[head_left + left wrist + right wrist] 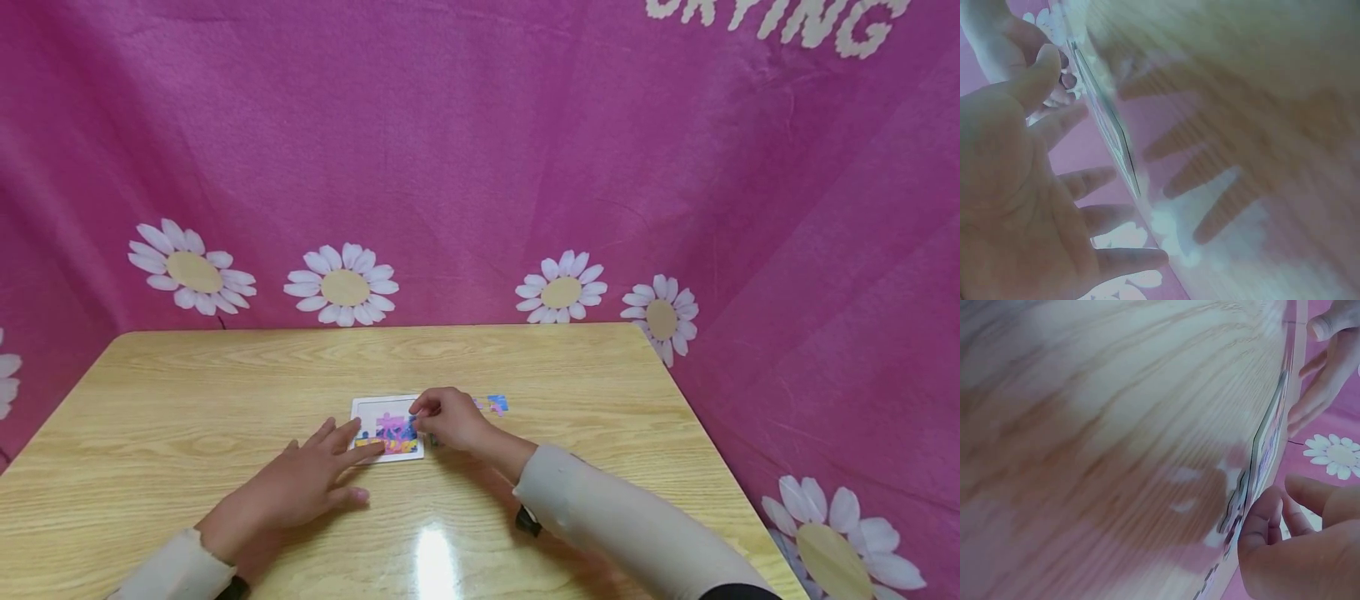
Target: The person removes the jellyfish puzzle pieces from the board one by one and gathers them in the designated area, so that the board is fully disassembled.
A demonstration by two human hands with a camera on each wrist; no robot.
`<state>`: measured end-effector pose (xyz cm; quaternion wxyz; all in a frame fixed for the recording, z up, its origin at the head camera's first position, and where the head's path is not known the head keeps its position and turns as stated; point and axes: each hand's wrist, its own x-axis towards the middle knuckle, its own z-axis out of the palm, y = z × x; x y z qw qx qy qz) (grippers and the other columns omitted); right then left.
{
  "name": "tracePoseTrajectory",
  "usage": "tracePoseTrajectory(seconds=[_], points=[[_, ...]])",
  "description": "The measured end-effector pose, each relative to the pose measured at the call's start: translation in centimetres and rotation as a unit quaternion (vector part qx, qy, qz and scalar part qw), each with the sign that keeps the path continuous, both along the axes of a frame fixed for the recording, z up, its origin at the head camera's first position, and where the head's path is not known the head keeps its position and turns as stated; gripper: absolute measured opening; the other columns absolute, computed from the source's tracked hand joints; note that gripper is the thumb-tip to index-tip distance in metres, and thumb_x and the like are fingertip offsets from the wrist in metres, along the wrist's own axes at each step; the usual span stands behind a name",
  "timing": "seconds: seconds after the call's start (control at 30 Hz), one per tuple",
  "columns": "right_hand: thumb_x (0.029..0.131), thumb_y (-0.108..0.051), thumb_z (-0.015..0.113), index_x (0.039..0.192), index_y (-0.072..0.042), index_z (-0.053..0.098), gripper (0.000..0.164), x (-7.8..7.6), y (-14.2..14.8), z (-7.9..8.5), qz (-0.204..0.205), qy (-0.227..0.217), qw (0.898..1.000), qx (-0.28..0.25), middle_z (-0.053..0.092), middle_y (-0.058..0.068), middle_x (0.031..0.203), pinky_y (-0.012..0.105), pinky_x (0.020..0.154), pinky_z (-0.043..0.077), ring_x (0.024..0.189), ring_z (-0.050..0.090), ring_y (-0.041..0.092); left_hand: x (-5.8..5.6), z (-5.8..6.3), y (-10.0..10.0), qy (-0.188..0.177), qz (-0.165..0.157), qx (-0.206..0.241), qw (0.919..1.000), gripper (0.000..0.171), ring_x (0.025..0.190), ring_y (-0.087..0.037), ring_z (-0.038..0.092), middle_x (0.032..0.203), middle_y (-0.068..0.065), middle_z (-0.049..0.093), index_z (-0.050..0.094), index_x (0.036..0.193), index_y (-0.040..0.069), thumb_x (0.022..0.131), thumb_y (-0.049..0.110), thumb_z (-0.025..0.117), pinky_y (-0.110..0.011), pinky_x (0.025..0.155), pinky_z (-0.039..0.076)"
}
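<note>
A small jigsaw puzzle [395,433] with pink, blue and yellow pieces lies partly assembled in a white frame tray [388,458] on the wooden table. My right hand [452,419] reaches over the tray's right side, its curled fingers and thumb pinching at a blue puzzle piece [412,423] that they mostly hide. In the right wrist view that hand [1304,531] shows its thumb and forefinger tips close together. My left hand [311,471] spreads over the tray's lower left, one fingertip on the bottom row. Its fingers are straight and apart in the left wrist view.
Loose puzzle pieces [497,404] lie on the table to the right of the tray, partly behind the right hand. The wooden table [225,375] reaches back to a pink curtain [450,167] with white daisies, which also hangs along its sides.
</note>
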<state>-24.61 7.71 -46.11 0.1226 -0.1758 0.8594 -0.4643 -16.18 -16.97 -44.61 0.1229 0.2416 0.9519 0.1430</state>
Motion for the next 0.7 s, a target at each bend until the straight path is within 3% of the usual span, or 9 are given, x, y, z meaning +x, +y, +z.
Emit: tracePoseTrajectory(seconds=[0.2, 0.43, 0.7], points=[[0.093, -0.002, 0.074, 0.103, 0.000, 0.075, 0.010, 0.1, -1.2, 0.2, 0.010, 0.000, 1.000, 0.007, 0.067, 0.001, 0.081, 0.018, 0.059, 0.046, 0.066, 0.056, 0.005, -0.2, 0.1, 0.8, -0.025, -0.009, -0.001, 0.9996, 0.074, 0.155, -0.048, 0.018, 0.169, -0.014, 0.027, 0.043, 0.159, 0.029, 0.095, 0.062, 0.062, -0.085, 0.103, 0.022], [0.091, -0.002, 0.076, 0.101, -0.003, 0.076, 0.011, 0.5, -2.6, 0.3, 0.009, 0.012, 1.000, 0.024, 0.070, -0.001, 0.082, 0.019, 0.068, 0.047, 0.073, 0.057, 0.004, -0.1, -0.2, 0.9, -0.020, -0.022, -0.001, 0.9996, 0.078, 0.153, -0.047, 0.023, 0.169, -0.013, 0.027, 0.042, 0.159, 0.022, 0.095, 0.062, 0.062, -0.086, 0.100, 0.027], [0.088, -0.001, 0.078, 0.099, -0.005, 0.076, 0.012, 0.5, -3.3, 0.0, 0.006, 0.020, 0.999, 0.039, 0.069, -0.002, 0.080, 0.019, 0.068, 0.045, 0.072, 0.056, 0.003, -0.2, -0.4, 0.8, -0.018, -0.026, -0.003, 0.9995, 0.079, 0.153, -0.047, 0.024, 0.169, -0.013, 0.026, 0.042, 0.159, 0.020, 0.095, 0.062, 0.062, -0.086, 0.099, 0.028]])
